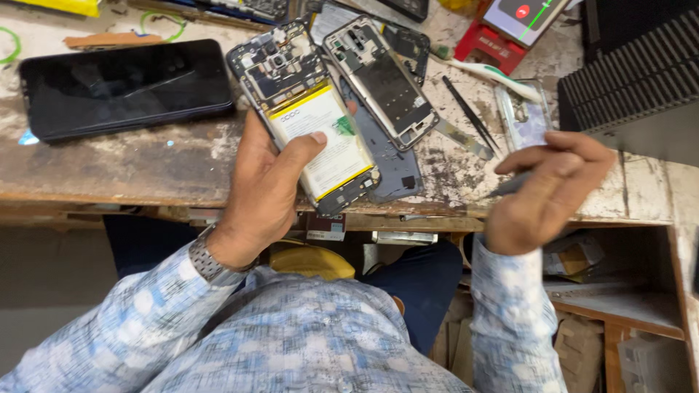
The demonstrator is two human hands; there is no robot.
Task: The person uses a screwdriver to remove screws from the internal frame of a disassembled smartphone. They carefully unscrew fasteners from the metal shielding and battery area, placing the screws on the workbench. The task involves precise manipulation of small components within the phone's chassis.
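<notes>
My left hand [266,185] holds an opened phone [302,109] with its back removed, thumb pressed on the white battery with yellow edges. The phone's circuit board faces up at the far end. Beside it on the bench lies a second phone frame [382,80] over a grey back cover [393,171]. My right hand [546,193] is closed around a thin grey tool [510,183], held low near the bench's front edge, a hand's width right of the phone.
A black phone [124,87] lies screen-up at the left of the worn wooden bench [145,164]. Black tweezers [470,113], a white toothbrush [488,73], a clear phone case [524,116], a red stand [491,47] and a black ridged box [633,80] sit at the right.
</notes>
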